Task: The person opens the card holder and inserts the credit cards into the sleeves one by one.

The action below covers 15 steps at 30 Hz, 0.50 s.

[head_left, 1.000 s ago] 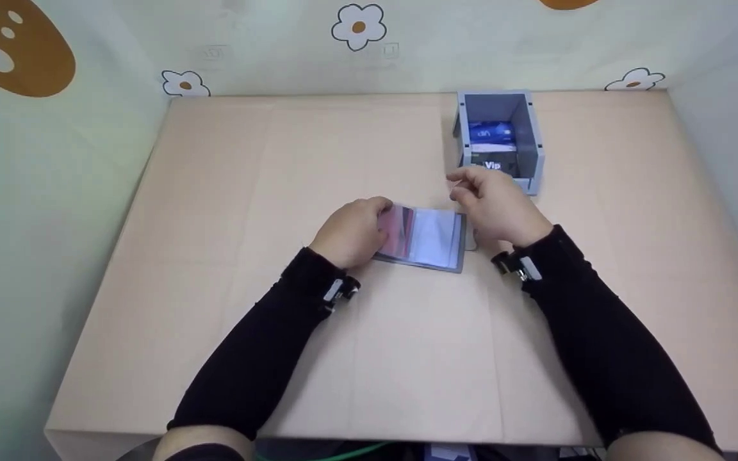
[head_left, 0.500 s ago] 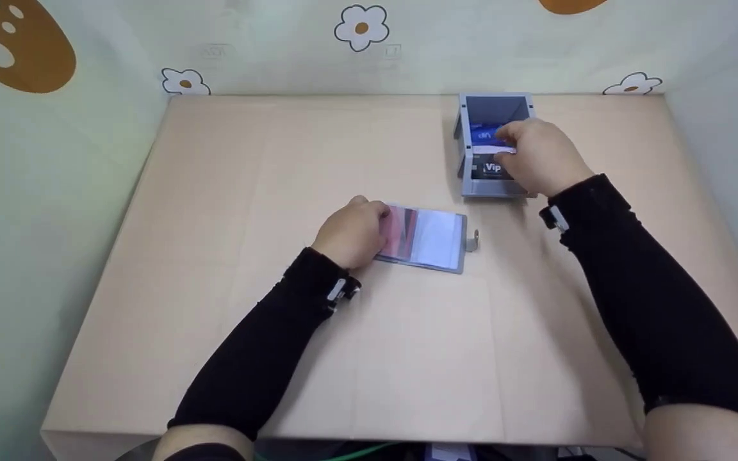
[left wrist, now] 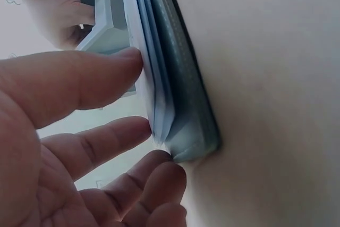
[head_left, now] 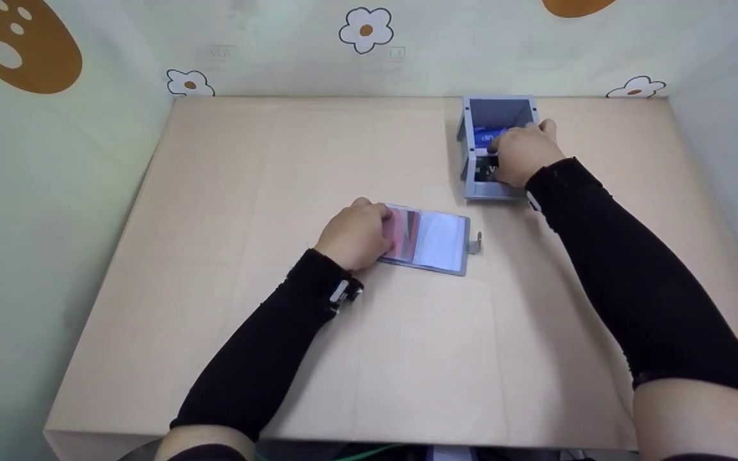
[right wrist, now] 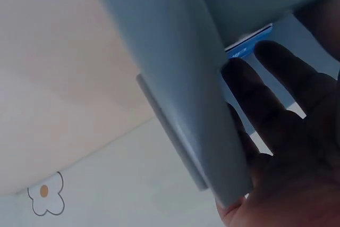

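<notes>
A small card holder [head_left: 442,242] lies spread on the table, its clear sleeves showing and a pink card under the left ones. My left hand [head_left: 353,237] rests on its left side. In the left wrist view the thumb presses on the stacked sleeves [left wrist: 151,67] and the other fingertips meet their end. At the back right stands a grey bin [head_left: 491,190] with a blue card [head_left: 487,136] and a black card [head_left: 485,169] inside. My right hand [head_left: 526,153] reaches into it over the bin's right wall, fingers extended near the blue card, nothing visible between them.
The holder's snap tab [head_left: 476,242] sticks out on its right side. A beige cloth covers the table [head_left: 279,358]. A pale patterned curtain [head_left: 279,45] borders the back and sides. Below the front edge runs a green cable [head_left: 362,452].
My right hand has moved from beside the card holder up to the back right and into the grey bin, over the cards. The left hand stays on the card holder.
</notes>
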Each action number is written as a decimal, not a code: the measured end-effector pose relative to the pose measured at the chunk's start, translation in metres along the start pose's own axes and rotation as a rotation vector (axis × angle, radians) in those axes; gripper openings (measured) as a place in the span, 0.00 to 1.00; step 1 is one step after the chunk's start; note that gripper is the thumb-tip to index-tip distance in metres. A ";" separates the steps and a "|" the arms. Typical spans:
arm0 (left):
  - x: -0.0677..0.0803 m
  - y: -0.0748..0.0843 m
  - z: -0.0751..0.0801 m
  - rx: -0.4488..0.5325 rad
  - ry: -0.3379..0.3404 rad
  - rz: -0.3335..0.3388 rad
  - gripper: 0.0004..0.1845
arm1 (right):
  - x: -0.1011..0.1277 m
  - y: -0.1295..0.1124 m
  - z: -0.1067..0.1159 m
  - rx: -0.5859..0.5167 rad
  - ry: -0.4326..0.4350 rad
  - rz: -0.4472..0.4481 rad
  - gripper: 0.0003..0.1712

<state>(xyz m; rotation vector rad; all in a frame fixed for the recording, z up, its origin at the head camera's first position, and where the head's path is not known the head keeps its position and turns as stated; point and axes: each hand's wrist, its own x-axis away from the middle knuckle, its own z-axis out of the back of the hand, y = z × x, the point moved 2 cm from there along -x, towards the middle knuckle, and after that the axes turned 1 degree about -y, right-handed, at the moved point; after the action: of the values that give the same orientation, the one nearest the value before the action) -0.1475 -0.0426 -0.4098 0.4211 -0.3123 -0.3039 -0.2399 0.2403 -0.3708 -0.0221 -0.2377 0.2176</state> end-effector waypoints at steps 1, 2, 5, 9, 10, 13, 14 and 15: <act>0.000 0.000 0.000 0.001 0.002 0.000 0.27 | -0.001 0.000 -0.001 0.010 0.002 0.003 0.24; 0.000 0.000 0.000 0.001 0.002 0.000 0.27 | -0.002 0.000 -0.002 0.017 0.004 0.008 0.21; 0.000 0.000 0.000 0.009 -0.001 -0.003 0.27 | -0.004 -0.001 -0.003 0.027 0.007 0.006 0.16; -0.001 0.000 0.000 0.012 -0.002 -0.011 0.26 | -0.005 -0.001 -0.004 0.034 0.013 -0.004 0.13; 0.000 0.000 0.001 0.013 -0.002 -0.012 0.26 | -0.005 -0.001 -0.004 0.037 0.014 -0.005 0.12; 0.000 0.001 0.000 0.014 0.000 -0.008 0.25 | -0.005 -0.001 -0.004 0.041 0.019 -0.007 0.12; 0.000 0.001 0.000 0.018 -0.002 -0.004 0.25 | -0.006 -0.002 -0.004 0.040 0.022 -0.007 0.12; 0.000 0.001 0.000 0.022 -0.006 -0.001 0.26 | -0.006 -0.002 -0.004 0.036 0.024 -0.007 0.12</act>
<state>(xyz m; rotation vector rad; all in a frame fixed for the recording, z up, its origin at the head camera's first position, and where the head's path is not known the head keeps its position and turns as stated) -0.1472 -0.0416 -0.4095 0.4417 -0.3211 -0.3029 -0.2439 0.2375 -0.3764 0.0123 -0.2099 0.2144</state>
